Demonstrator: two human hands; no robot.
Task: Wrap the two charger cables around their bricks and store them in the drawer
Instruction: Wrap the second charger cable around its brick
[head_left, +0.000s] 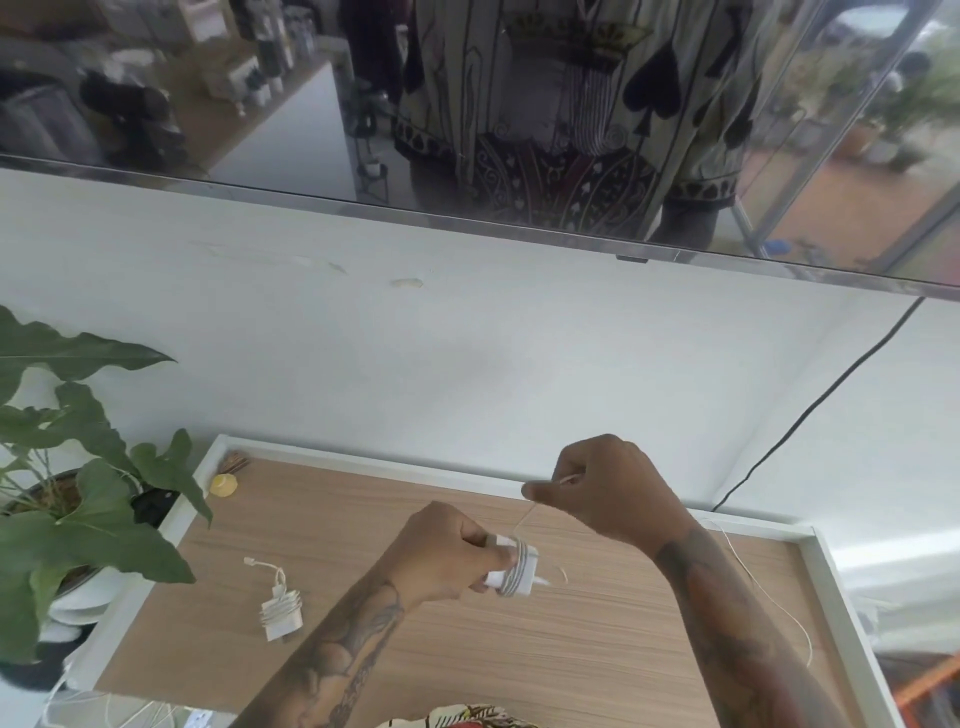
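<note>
Left hand (447, 551): clenched on the brick in work (511, 569), fingers round its near end, thumb over the laid turns, above the middle of the counter (597, 649).
Right hand (605, 486): closed in a pinch on the free cable (527, 514), raised toward the counter's far edge, drawing the run taut from the brick.
Brick in work: small white block, several turns already on it; judged light and rigid, with smooth faces that could slip if held loosely. Best taken across the flat sides, clear of the winding band.
Free cable: thin, white, limp; judged soft and liable to spring loose or kink near the connector. A long slack tail trails past the right forearm toward the counter's right edge; its end is not seen.
Finished charger (280, 608): lies on the counter near the left edge, cable coiled round it, short connector end sticking out toward the far side. Judged ready to lift by the brick body, not by the tail.
Count, bricks: two, one held, one lying.
Count, cables: two, one wound, one partly wound.
Count, hands: two, both occupied.
Drawer: cannot be identified in view.
Other item: one small yellow object (223, 486) at the counter's far left corner, well apart from the work.
</note>
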